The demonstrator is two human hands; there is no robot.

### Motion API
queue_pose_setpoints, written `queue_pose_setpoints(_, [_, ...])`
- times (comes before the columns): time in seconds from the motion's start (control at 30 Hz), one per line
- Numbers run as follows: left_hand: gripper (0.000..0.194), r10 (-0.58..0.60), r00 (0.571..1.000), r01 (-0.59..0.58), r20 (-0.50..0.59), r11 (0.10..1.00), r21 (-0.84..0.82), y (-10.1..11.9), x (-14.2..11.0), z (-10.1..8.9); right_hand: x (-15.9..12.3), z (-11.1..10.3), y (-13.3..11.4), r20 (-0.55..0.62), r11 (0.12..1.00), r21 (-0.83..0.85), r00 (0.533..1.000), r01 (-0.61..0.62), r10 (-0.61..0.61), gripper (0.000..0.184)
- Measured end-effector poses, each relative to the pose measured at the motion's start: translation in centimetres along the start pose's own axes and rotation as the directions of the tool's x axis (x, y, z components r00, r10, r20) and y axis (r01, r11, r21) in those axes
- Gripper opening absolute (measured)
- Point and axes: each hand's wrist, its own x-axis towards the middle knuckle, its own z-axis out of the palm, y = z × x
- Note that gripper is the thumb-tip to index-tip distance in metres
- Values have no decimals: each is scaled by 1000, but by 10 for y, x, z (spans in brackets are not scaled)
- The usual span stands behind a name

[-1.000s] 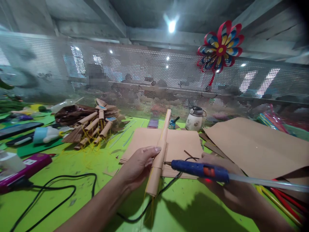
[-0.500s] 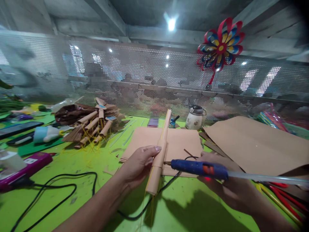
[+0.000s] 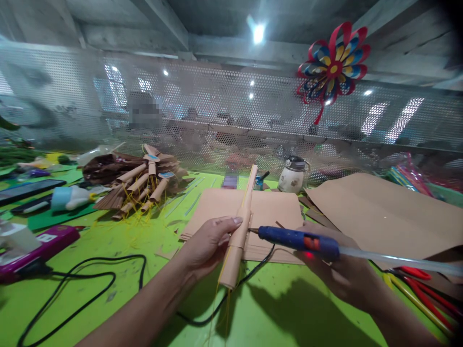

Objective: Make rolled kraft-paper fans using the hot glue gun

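Note:
My left hand [image 3: 211, 238] is closed around a rolled brown paper tube [image 3: 235, 258], thumb on top. The tube slants away from me, narrow at its far end, and yellow strings hang from its near end. My right hand [image 3: 333, 270] grips a blue hot glue gun [image 3: 300, 239] with a clear glue stick [image 3: 390, 262] out of its back and a red light glowing on it. Its nozzle points left at the tube's right edge, touching or nearly touching a seam there. Behind the tube lies a stack of brown paper sheets [image 3: 275, 205].
Finished-looking paper rolls with yellow strings [image 3: 144, 185] are heaped at the left. A purple power strip [image 3: 54, 246] and black cord [image 3: 108, 260] lie nearer. A white jug [image 3: 292, 176] stands behind; large brown paper [image 3: 387, 217] and red-handled tools [image 3: 430, 294] are at right.
My right hand has raised the glue gun slightly, shifting its nozzle farther up the tube's right edge. My left hand keeps hold of the tube in nearly the same place.

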Motion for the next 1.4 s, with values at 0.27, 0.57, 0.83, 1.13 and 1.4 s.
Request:
queue_pose_setpoints(0.27, [17,9,1000,-8,-27,999,42,-1,0,-1,1,-2,-2,41,997,39,997,62,-64,7])
queue_pose_setpoints(0.57, [22,11,1000,-10,-19,999,41,-2,4,-4,-6,-2,5,122,993,88,988,79,-89,16])
queue_pose_setpoints(0.83, [20,2,1000,0,-30,999,44,-3,2,-5,1,0,4,104,994,94,994,-54,44,8])
queue_pose_setpoints(1.13, [15,-3,999,5,-32,998,57,-5,6,-9,-4,-3,4,133,981,188,991,-47,22,10])
queue_pose_setpoints(1.4, [18,12,1000,-11,-20,998,68,-6,4,-9,2,5,22,-33,905,244,929,-350,368,31])
